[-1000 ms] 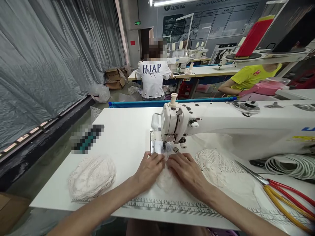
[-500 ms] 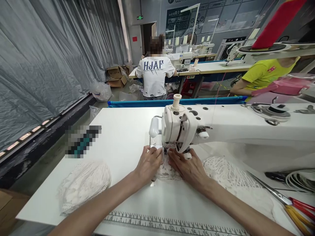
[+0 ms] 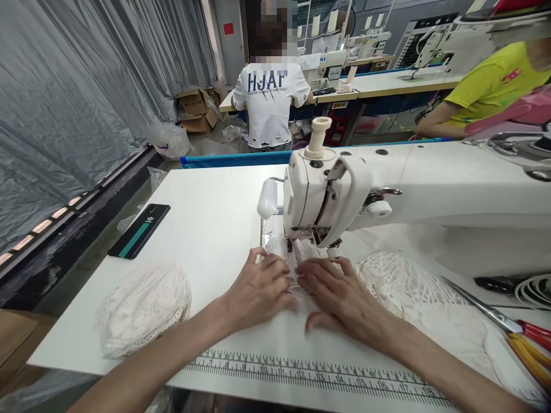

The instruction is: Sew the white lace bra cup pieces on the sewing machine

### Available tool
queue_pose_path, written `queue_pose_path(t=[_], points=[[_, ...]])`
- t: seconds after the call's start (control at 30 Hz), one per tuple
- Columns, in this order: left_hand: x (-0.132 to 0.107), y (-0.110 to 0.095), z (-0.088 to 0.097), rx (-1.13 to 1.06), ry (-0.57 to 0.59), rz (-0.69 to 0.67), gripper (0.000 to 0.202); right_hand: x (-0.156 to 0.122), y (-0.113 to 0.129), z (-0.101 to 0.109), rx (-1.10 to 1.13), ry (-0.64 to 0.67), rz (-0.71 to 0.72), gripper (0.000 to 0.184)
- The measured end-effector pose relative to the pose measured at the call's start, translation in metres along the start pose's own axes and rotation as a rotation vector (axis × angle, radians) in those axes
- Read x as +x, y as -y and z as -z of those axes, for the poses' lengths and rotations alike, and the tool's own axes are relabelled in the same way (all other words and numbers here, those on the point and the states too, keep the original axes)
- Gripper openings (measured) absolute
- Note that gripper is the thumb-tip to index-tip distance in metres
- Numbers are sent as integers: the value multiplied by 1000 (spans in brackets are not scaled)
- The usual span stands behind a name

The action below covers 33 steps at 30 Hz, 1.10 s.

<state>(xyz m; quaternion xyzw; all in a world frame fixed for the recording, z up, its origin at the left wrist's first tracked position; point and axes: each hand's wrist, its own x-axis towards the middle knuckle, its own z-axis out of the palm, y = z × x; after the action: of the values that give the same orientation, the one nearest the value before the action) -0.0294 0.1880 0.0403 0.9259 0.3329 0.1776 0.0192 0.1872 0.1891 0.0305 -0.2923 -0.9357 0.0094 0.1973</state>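
A strip of white lace lies on the table, its far part under the presser foot of a white sewing machine. My left hand rests on the lace's left side, fingers bent a little and thumb held out. On the right side lies my right hand, its fingers stretched over the lace and its thumb apart, slightly blurred. Neither hand grips the lace; the fingertips press down just in front of the needle area. More white lace is spread beside my right hand. A pile of lace pieces sits left of my left forearm.
Scissors with red and yellow handles lie at the right. A dark phone with a green stripe is near the left edge. A ruler scale runs along the front edge. People in white and yellow shirts sit beyond.
Both hands have drawn back from the needle toward me, and their thumbs now show spread out. The camera view has tilted down and come closer to the table.
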Motion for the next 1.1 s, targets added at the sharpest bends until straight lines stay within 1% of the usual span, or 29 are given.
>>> queue_pose_path(t=[0.07,0.1,0.2,0.33,0.4,0.5,0.57,0.6,0.67,0.7,0.8,0.83,0.9,0.97,1.1], points=[[-5,-6,-3,-19,-25,-44,32,-2,3,-2,32,-65,35,42],[-7,-7,-6,-7,-52,-53,30,-2,4,-4,39,-92,40,36],[-5,-9,-12,34,-160,-47,14,0,5,-7,49,-131,37,21],[2,-8,-15,1,-294,1,13,1,6,-9,44,-139,9,16],[4,-7,-15,2,-329,-6,11,1,6,-10,39,-158,-17,14],[5,-5,-15,82,-296,-50,17,1,6,-10,54,-211,-25,15],[4,-4,-16,134,-271,-58,9,2,5,-8,67,-243,-15,15],[3,-3,-17,145,-270,-53,11,2,5,-8,70,-252,-11,15],[2,-2,-18,151,-285,-36,24,3,5,-7,68,-247,-2,16],[2,-1,-19,152,-293,-30,26,4,5,-7,62,-236,1,16],[4,-1,-20,133,-307,-11,18,4,5,-9,29,-197,-14,26],[5,-1,-21,117,-313,6,16,4,5,-11,20,-192,-23,24],[7,-2,-22,89,-319,42,16,3,4,-13,18,-193,-41,14],[8,-4,-22,87,-308,62,17,2,3,-14,25,-201,-35,16],[5,-6,-23,117,-262,45,15,-3,2,-11,5,-189,4,19]])
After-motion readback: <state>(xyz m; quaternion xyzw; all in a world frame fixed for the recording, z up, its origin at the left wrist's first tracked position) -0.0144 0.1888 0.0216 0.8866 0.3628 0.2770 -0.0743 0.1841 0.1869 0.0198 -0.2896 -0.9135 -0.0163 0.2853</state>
